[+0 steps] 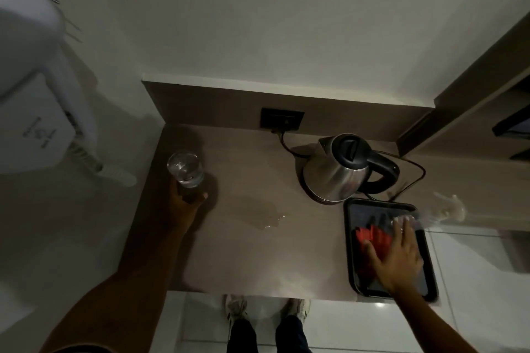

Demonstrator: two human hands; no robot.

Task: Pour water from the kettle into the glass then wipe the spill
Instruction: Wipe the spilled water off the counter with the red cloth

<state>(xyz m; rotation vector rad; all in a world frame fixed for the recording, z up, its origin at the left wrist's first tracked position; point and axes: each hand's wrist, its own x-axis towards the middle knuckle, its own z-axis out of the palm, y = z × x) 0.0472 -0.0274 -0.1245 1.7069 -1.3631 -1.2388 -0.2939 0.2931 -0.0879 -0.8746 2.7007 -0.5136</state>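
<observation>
glass (185,170) in left hand (183,203), right hand (397,258) flat over tray (351,261)

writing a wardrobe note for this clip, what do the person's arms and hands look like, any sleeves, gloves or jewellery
Both arms are bare as far as the frame shows: no sleeves in view, no gloves. The left hand and right hand show no watch, ring or bracelet that I can make out, though the light is dim and the right hand is slightly blurred. No markings are visible on either forearm.
</observation>
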